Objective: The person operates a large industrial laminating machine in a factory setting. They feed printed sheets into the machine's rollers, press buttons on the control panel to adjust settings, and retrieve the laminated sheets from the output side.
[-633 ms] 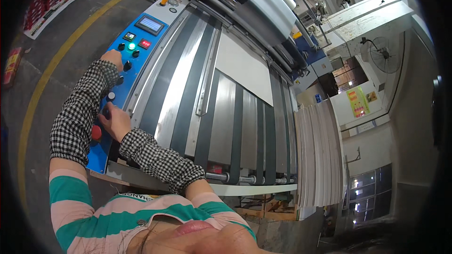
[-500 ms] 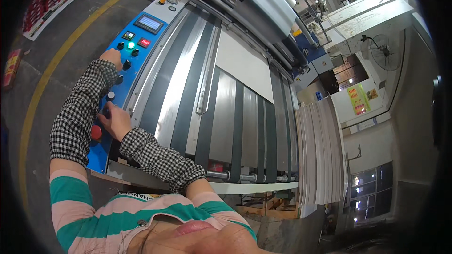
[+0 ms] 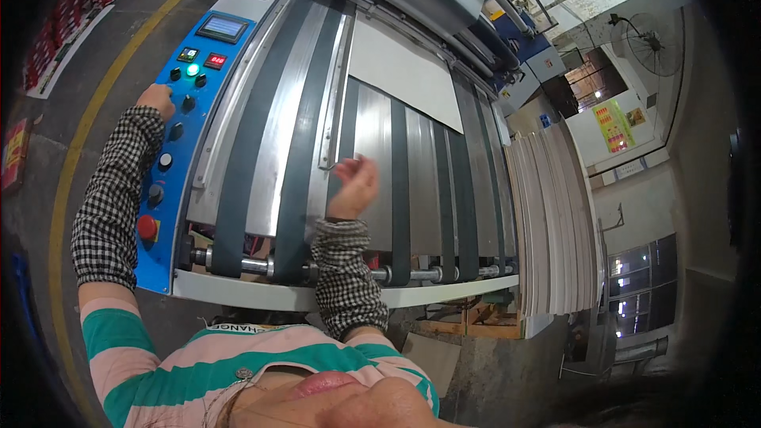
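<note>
My left hand (image 3: 157,100) rests with curled fingers at the left edge of a blue control panel (image 3: 165,176), beside a column of black knobs. What lies under its fingers is hidden. Over the machine's feed bed, my right hand (image 3: 355,189) is raised with loosely bent fingers and nothing in them. It is close to the near end of a metal guide rail (image 3: 334,111). A white sheet (image 3: 408,67) lies farther up the bed on dark green belts (image 3: 400,190), its far edge near the rollers (image 3: 428,24).
A red emergency-stop button (image 3: 147,227) and a small screen (image 3: 222,27) sit on the panel. To the right of the bed stands a tall stack of sheets (image 3: 555,222). A wall fan (image 3: 646,41) hangs beyond. Red printed stacks (image 3: 71,24) lie at far left.
My right hand has left the knob near the red button and swung right over the bed. My left hand has shifted to the panel's edge. The view has shifted slightly.
</note>
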The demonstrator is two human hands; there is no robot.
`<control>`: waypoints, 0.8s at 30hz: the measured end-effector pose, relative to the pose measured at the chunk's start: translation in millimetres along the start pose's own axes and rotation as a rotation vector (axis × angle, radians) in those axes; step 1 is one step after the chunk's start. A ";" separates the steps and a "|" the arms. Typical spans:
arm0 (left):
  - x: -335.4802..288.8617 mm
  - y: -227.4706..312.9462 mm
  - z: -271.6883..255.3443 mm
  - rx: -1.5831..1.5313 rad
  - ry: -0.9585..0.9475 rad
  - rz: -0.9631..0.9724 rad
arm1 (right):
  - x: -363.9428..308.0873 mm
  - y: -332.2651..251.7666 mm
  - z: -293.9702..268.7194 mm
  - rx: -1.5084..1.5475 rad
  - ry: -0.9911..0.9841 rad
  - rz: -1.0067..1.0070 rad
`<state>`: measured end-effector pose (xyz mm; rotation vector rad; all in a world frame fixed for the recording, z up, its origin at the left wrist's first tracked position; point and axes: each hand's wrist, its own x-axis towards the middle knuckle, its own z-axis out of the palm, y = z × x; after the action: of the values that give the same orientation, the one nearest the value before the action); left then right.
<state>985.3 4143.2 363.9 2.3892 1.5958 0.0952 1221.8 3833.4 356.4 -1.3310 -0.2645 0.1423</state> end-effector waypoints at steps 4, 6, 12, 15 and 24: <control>0.1 -7.2 0.7 0.046 0.011 -0.042 | 26.6 -7.8 -36.9 0.081 0.209 0.066; -1.0 -0.8 -2.1 0.093 0.027 -0.034 | 25.9 0.8 -49.4 0.129 0.112 0.136; -15.4 16.9 -21.9 0.155 -0.059 -0.213 | 11.5 7.0 -76.0 0.128 -0.261 0.326; -9.6 18.8 -23.0 0.251 -0.043 -0.265 | 27.0 6.8 -86.4 0.140 -0.211 0.334; -13.8 -2.4 -20.5 0.306 -0.016 -0.325 | 61.0 6.7 -55.9 0.463 -0.007 0.281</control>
<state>973.7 4135.2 384.2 2.2878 2.0959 -0.2478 1295.9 3797.9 344.6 -0.8999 -0.0421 0.4192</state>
